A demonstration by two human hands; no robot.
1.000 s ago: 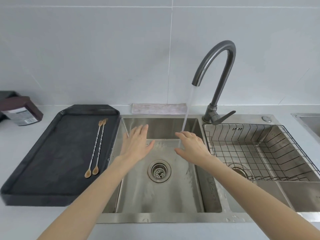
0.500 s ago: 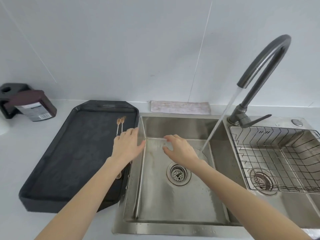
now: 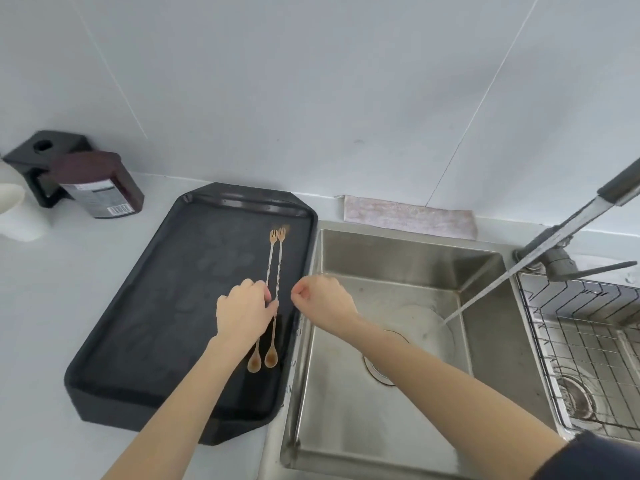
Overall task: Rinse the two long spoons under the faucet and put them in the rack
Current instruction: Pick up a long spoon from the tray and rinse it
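Two long spoons [image 3: 277,271] with twisted shafts, fork tips and copper bowls lie side by side along the right of a black tray [image 3: 156,306]. My left hand [image 3: 244,315] rests on their middle, fingers and thumb pinched on the shafts; the spoons still lie flat. My right hand [image 3: 323,303] hovers just right of them over the tray's edge, fingers curled on nothing. The grey faucet [image 3: 620,187] runs a slanted stream of water [image 3: 502,282] into the steel sink [image 3: 398,261]. The wire rack [image 3: 588,344] sits in the right basin.
A dark bottle [image 3: 100,188] and a black holder [image 3: 41,150] stand at the back left beside a white object [image 3: 10,209]. A folded cloth [image 3: 408,216] lies behind the sink. The drain [image 3: 381,370] is partly hidden by my right forearm.
Both hands moved left from over the sink to the tray. My left hand came down on the spoons and my right hand's fingers curled in. The view swung left.
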